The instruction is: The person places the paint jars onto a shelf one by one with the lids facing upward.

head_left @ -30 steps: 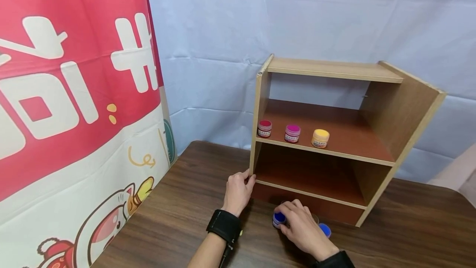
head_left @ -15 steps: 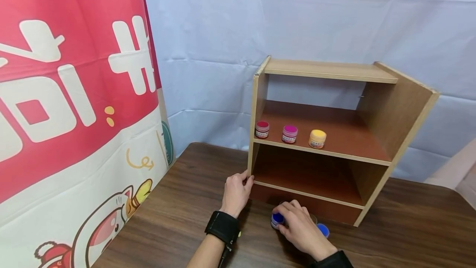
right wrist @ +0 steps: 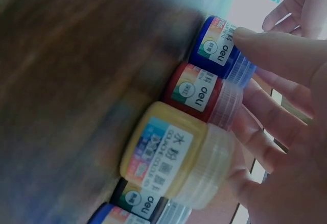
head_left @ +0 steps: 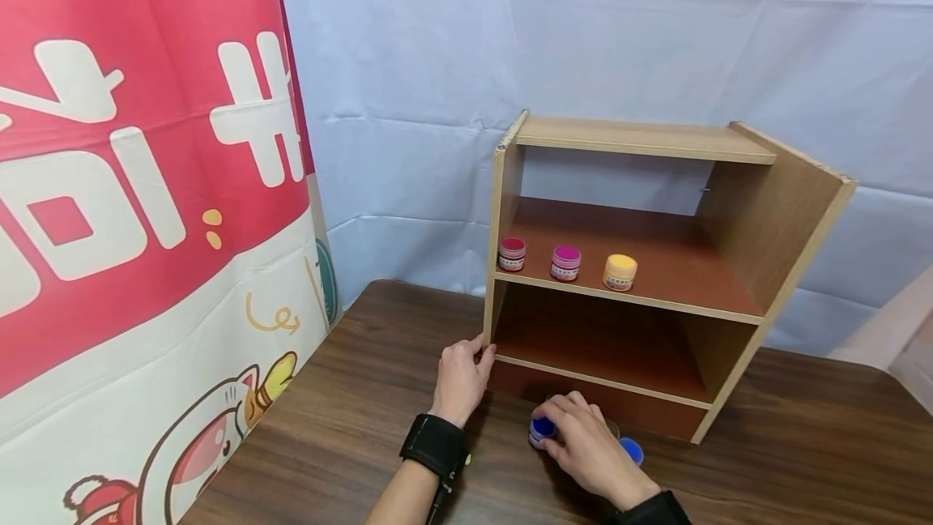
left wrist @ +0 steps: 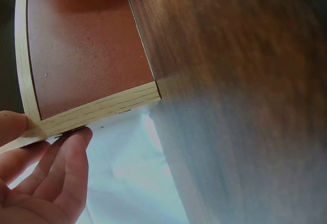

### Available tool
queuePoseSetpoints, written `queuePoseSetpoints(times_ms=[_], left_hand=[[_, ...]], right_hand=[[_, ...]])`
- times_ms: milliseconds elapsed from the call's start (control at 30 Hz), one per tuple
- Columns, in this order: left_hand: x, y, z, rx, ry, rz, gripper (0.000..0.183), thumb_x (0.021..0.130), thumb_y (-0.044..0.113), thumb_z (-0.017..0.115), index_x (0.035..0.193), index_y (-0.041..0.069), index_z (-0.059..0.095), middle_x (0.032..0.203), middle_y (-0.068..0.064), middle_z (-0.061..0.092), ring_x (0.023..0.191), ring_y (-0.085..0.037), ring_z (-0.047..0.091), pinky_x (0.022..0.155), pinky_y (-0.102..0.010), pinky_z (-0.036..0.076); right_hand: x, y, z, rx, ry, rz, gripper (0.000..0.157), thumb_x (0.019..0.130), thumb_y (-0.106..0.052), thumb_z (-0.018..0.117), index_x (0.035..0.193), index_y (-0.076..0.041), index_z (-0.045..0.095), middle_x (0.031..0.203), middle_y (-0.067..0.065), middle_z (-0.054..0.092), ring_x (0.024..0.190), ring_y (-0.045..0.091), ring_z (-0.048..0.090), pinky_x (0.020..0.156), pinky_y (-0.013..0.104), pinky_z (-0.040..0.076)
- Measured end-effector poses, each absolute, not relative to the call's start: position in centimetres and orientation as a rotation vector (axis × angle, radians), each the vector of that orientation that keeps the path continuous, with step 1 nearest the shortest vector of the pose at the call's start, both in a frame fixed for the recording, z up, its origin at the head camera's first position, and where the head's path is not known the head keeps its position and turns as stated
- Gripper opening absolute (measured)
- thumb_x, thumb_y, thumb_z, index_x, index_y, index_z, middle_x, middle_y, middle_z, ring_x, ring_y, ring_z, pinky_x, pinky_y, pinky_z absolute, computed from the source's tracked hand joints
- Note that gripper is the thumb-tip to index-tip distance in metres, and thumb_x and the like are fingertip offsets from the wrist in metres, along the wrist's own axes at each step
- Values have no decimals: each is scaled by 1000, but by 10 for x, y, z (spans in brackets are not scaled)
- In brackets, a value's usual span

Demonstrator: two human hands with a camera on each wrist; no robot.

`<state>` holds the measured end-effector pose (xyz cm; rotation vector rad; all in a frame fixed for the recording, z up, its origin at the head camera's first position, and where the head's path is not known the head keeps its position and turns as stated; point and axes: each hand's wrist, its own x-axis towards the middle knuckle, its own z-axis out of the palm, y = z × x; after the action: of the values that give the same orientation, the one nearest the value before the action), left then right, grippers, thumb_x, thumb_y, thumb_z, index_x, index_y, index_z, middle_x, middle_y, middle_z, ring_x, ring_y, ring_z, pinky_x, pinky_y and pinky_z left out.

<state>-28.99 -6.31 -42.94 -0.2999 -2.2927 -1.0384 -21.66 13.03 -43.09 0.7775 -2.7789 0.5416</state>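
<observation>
Right wrist view: five jars (right wrist: 168,155), two hands (right wrist: 299,145)

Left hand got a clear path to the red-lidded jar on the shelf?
Likely yes: the red-lidded jar stands near the front edge of the shelf, nothing in front. The left hand would probably have to release the side panel first.

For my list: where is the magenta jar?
In the head view, the magenta jar stands front left in the cabinet's upper compartment, between a red jar and a yellow jar.
</observation>
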Motion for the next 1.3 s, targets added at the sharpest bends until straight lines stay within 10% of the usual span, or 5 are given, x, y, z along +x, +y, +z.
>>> queuePoseSetpoints(times_ms=[833, 1300], left_hand=[[-290, -63, -429, -306, -2304, -1065, 31, 90, 23, 60, 111, 4, 70, 87, -10, 71, 63, -9, 59, 52, -23, 46], [-290, -64, -429, -296, -2303, -1053, 31, 90, 24, 60, 111, 4, 70, 85, -10, 71, 64, -10, 60, 54, -25, 49]], right_hand=[[-208, 144, -392, 710, -2587, 661, 29, 79, -10, 70, 107, -17, 65, 106, -7, 60, 97, 11, 54, 80, 42, 44], [-199, 171, -353, 680, -2403, 671, 35, 80, 0, 67, 113, -8, 63, 113, 3, 58, 90, 13, 58, 62, 30, 50]])
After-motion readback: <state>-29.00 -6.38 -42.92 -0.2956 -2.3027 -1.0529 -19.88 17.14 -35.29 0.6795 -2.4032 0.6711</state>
